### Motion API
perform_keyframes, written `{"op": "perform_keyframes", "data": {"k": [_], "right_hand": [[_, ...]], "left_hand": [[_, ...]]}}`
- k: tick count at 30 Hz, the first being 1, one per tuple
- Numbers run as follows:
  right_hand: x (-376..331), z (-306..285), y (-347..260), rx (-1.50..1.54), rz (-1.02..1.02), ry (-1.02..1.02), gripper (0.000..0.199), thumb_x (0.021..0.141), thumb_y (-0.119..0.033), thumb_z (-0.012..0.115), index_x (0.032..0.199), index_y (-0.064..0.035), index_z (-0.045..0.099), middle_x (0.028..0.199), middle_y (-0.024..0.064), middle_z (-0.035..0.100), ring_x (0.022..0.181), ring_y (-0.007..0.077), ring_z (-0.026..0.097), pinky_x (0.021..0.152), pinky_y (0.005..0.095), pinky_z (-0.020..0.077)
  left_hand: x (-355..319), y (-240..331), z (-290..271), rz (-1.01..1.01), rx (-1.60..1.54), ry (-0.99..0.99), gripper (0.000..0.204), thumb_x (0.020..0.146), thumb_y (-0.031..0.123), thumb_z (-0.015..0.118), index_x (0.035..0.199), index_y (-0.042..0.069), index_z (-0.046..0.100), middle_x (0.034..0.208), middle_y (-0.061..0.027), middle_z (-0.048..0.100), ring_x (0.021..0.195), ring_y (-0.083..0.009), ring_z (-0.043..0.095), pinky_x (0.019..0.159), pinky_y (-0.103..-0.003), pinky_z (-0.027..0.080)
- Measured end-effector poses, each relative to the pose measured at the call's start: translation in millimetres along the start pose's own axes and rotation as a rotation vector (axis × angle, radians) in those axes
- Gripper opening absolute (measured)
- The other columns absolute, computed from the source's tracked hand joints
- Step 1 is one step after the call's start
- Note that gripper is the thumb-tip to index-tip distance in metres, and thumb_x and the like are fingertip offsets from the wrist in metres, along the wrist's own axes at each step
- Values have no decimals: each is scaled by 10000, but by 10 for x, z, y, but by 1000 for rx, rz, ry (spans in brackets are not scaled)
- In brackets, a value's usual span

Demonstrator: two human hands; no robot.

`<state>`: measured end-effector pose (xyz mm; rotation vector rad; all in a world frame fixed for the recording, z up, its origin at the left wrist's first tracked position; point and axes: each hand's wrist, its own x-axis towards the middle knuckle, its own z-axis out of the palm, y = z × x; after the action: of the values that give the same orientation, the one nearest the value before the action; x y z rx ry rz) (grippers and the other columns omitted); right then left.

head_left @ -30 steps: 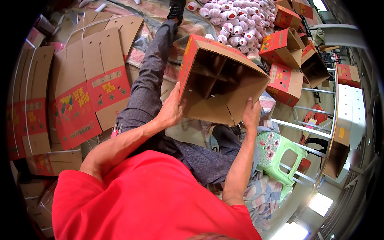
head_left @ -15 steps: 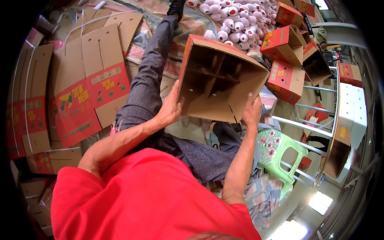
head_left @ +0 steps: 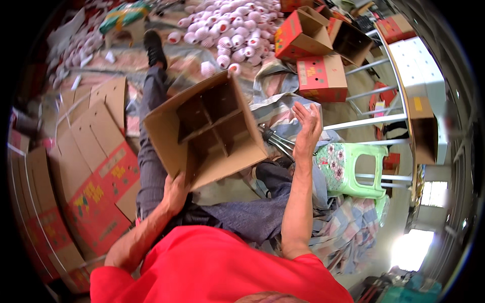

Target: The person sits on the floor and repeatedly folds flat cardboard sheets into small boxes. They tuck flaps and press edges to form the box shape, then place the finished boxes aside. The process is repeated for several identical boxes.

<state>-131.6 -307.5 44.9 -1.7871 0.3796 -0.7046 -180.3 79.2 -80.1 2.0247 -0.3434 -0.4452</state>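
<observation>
My left hand is closed on the near left edge of the box, and my right hand is empty, its fingers loosely extended and a little bent, to the right of the box and apart from it. The box sits in front of me, turned at an angle, mostly between my legs, its left corner overlapping the dark grey, woven cloth of my trousers. I can't tell whether its bottom rests on anything. It is plain brown corrugated cardboard inside, square at the mouth, with a crossed divider making four deep, shadowed compartments.

Thin metal rods lie between the box and my right hand. Near that hand is a smooth, pale green plastic stool with flowers on its seat, and below it a creased, striped sheet. Beyond the box is a heap of round pieces in knobbly pink-and-white foam nets, a few showing red.

To my left, flattened cartons lean in layers, brown with red panels, and a narrow white strap crosses the outer ones. Their red panels carry yellow characters and a small coloured picture. The red carton at far right has yellow lettering too, small and blurred, on a glossy-looking side.
</observation>
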Motion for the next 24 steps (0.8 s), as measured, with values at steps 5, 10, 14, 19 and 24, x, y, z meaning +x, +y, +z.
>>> {"op": "perform_keyframes", "data": {"k": [5, 10, 14, 19, 24], "right_hand": [[-17, -153, -44, 96, -51, 300, 627, 1173, -424, 356, 1531, 90, 366, 1423, 298, 630, 1337, 359, 619, 1192, 465, 432], [53, -200, -27, 48, -45, 510, 581, 1169, -357, 356, 1518, 108, 365, 1420, 279, 637, 1357, 349, 595, 1199, 445, 410], [136, 145, -44, 166, 13, 288, 585, 1133, -290, 452, 1538, 118, 340, 1379, 254, 667, 1342, 323, 608, 1175, 411, 422], [26, 131, 223, -128, -81, 93, 519, 1099, -210, 572, 1494, 90, 421, 1288, 213, 724, 1195, 284, 691, 1067, 403, 509], [-102, 254, 154, -262, -84, -107, 418, 1068, -174, 608, 1382, 94, 542, 1173, 199, 774, 1073, 261, 740, 971, 382, 560]], "left_hand": [[-1, 253, -23, -10, 192, 43, 365, 1013, 92, 667, 1365, -5, 648, 1363, -221, 654, 1264, -429, 619, 1083, -456, 508], [1663, 1475, 42, 547, 205, 203, 445, 994, 171, 680, 1396, 21, 564, 1427, -215, 561, 1365, -397, 536, 1127, -470, 454], [4214, 4039, -423, 908, -450, -111, 660, 976, 401, 699, 1469, 93, 386, 1444, -180, 449, 1383, -379, 475, 1099, -530, 426], [4090, 4470, -162, 1231, -286, -195, 660, 1014, 519, 656, 1460, 86, 438, 1241, -149, 550, 1202, -308, 566, 994, -492, 462], [2691, 2331, -75, 882, -92, -175, 738, 1022, 335, 717, 1613, 14, 413, 1586, -237, 520, 1444, -333, 535, 1205, -451, 426]]}}
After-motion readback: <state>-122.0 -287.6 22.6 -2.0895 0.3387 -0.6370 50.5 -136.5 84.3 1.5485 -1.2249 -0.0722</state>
